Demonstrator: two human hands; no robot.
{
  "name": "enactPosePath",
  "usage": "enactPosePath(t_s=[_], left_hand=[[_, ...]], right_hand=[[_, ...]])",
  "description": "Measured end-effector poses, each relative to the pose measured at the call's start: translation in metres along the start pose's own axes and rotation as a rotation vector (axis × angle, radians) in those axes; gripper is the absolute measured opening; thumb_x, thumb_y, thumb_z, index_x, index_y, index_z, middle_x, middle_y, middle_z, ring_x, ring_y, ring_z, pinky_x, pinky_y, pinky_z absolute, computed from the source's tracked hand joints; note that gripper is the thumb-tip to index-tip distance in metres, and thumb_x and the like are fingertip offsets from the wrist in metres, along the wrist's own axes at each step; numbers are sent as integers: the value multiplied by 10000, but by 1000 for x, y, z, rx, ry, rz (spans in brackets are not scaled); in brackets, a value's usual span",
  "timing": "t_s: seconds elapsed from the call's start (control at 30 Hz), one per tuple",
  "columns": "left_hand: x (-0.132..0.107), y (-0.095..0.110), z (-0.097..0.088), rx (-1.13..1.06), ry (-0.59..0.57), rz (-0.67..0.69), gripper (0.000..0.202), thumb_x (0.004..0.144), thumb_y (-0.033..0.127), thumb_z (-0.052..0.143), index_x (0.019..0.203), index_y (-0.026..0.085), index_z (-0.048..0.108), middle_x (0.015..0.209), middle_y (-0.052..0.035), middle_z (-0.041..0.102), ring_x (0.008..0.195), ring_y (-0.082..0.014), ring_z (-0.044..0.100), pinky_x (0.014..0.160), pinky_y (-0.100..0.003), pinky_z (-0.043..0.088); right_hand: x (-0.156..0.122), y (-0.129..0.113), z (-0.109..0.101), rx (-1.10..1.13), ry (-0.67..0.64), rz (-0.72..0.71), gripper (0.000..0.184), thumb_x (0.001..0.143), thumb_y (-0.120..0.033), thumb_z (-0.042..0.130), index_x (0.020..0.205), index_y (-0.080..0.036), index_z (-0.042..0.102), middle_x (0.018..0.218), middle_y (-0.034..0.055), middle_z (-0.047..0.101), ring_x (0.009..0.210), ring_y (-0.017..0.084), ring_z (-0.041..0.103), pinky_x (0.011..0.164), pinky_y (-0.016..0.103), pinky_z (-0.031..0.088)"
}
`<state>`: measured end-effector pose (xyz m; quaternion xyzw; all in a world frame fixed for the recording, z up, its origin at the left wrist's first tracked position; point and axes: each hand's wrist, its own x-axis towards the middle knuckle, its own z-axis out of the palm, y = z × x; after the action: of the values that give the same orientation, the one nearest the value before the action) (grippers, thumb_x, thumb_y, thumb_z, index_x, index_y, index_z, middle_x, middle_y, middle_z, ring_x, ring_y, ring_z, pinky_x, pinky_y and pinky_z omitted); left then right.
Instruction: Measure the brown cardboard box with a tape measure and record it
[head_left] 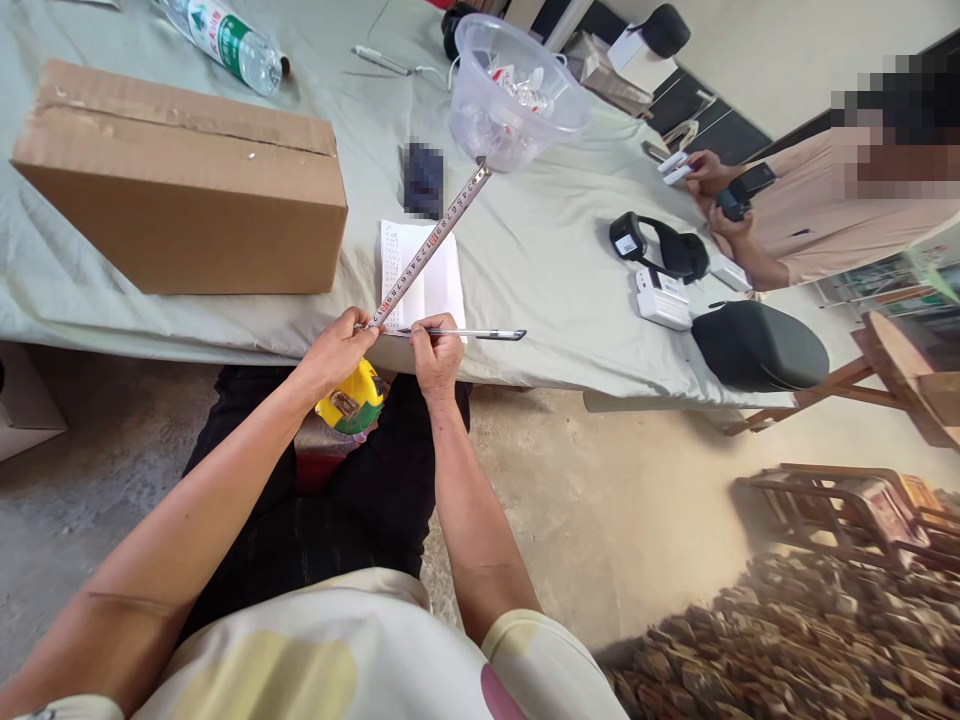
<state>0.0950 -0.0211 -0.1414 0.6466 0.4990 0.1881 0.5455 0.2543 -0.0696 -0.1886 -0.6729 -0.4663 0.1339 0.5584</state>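
My left hand [339,352] pinches the pulled-out blade of a tape measure [352,400] near the table's front edge. The yellow and green case hangs below that hand, past the edge. From there the blade slants up and right across an open notebook [435,275], its hooked tip close to a clear plastic tub. In my right hand [436,358] is a pen [491,334], held low over the notebook's bottom edge with its tip toward the blade. Rows of handwriting show on the notebook's left side; the right part looks blank.
A cardboard box [187,190] stands on the cloth-covered table at left, a water bottle [225,45] behind it. The plastic tub [480,60] holds wrapped items. A headset [660,245] and a dark case [757,345] lie right. Across the table, a person [802,210] handles devices.
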Motion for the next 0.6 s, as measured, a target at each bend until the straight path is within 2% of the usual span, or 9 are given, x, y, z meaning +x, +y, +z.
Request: enactPosePath(t_s=[0.2,0.4,0.6], left_hand=[[3,-4,2,-29,0,15,140,854,385,480,890,257,525,892,-17,676,956,-240,588,855,-345,433],[2,0,1,-60,-3,23,132,848,371,488,873,246,523,970,-20,694,991,-236,587,853,-339,423],[2,0,2,-67,4,21,136,840,367,489,873,240,524,953,-24,691,986,-235,589,852,-334,421]], right_hand=[[-1,2,1,-55,38,-61,143,828,-323,530,737,-213,532,671,-26,566,616,128,536,623,259,435],[0,1,1,-98,-1,-68,164,827,-342,526,731,-210,543,663,-29,557,608,124,525,608,247,423],[0,1,2,-131,-30,-50,165,830,-345,518,733,-212,537,647,-36,550,589,121,516,593,243,411]])
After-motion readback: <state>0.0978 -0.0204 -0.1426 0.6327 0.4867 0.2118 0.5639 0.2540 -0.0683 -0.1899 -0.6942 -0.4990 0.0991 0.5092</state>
